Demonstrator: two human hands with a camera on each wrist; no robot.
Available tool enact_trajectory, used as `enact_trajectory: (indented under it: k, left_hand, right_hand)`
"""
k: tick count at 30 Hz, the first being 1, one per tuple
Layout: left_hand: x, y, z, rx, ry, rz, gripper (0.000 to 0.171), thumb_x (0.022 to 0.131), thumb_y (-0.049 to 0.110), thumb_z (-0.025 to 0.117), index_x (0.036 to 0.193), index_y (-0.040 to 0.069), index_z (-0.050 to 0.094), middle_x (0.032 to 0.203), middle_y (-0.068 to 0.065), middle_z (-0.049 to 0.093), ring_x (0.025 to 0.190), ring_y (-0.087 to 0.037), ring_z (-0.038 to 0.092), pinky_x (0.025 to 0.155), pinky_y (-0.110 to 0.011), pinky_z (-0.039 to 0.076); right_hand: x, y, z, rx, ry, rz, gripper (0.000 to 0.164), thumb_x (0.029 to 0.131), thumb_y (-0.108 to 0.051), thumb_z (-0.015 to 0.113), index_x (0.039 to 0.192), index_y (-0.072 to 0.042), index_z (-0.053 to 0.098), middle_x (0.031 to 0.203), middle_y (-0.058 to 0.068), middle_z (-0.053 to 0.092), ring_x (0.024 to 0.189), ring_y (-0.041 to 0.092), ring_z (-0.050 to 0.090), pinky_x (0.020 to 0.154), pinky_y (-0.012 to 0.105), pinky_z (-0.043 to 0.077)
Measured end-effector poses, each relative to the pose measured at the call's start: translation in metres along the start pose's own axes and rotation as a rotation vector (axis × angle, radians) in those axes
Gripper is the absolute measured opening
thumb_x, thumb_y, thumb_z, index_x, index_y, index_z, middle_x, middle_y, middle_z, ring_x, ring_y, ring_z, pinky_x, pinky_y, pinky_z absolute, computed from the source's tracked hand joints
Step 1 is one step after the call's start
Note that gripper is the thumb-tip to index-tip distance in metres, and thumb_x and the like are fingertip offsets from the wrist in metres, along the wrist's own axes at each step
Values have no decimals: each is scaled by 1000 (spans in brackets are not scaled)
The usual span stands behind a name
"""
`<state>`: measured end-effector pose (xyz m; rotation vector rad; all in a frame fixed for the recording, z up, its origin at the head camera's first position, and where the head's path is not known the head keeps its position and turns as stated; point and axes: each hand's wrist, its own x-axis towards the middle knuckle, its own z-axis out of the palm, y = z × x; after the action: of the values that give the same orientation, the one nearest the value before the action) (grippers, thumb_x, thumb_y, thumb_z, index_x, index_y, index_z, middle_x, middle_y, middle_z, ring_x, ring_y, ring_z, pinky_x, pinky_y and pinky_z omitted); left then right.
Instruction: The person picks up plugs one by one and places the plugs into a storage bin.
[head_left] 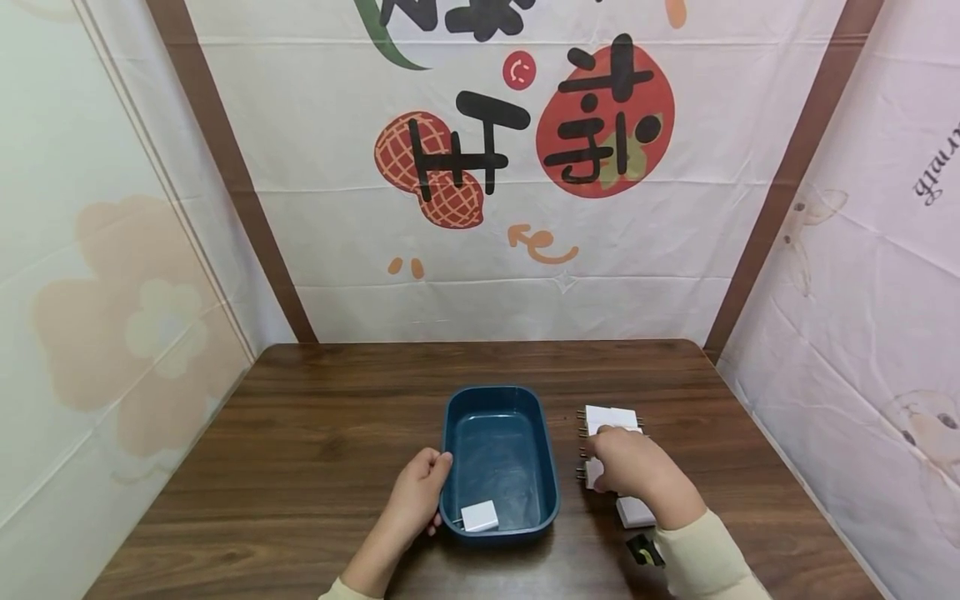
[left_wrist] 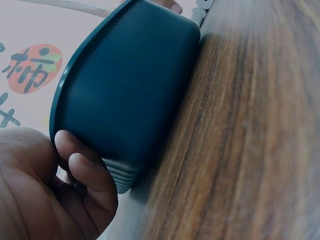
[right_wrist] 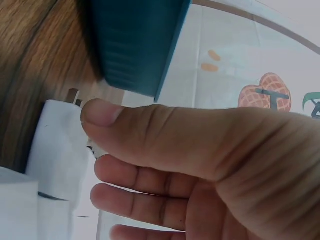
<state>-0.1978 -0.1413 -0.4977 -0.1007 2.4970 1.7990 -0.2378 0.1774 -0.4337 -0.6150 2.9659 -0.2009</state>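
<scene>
My left hand grips the left rim of a dark blue plastic bin, thumb over the edge and fingers curled below it; the left wrist view shows the bin's outer wall beside them. Inside the bin, at its near left corner, lies one white plug charger. To the right, my right hand reaches down over a group of white plug chargers. In the right wrist view its thumb presses against a charger with metal prongs; the index finger is hidden.
Another white charger lies nearer me, beside the right wrist. A small dark item shows at the right cuff. The brown wooden table ends at a printed cloth backdrop, with cloth at both sides too.
</scene>
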Motion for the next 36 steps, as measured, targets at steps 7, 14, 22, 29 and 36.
enact_trajectory:
  k: [7,14,22,29,36]
  left_hand:
    - [0,0,1,-5,0,-4,34,110,33,46,104,1,56,53,-4,48,35,-12,46,32,-27,42]
    - [0,-2,1,-9,-10,-1,34,110,33,46,104,1,55,52,-3,48,35,-11,46,32,-27,42]
    - [-1,-2,1,-11,-10,3,34,110,33,46,104,1,55,52,-3,48,35,-12,46,32,-27,42]
    - [0,-3,0,-17,-17,-7,34,110,33,46,104,1,55,52,-3,48,35,-12,47,32,-27,42]
    - [0,-3,-1,-17,-19,1,35,110,34,46,104,1,55,53,-3,48,36,-12,47,32,-28,43]
  right_hand:
    - [1,5,6,17,-6,14,31,69,-7,92,95,-8,77,85,2,63,73,19,58,68,45,55]
    - [0,6,9,19,-3,21,29,70,-4,91,94,-7,76,86,3,63,73,19,57,68,44,55]
    - [1,6,11,24,-12,33,27,72,0,89,94,-6,75,89,4,64,76,19,60,71,43,57]
    - [2,5,15,22,8,18,28,70,2,89,93,-6,74,89,4,65,77,20,62,73,42,57]
    - [3,5,16,26,17,28,26,69,4,88,86,-7,72,80,3,65,68,18,53,64,40,50]
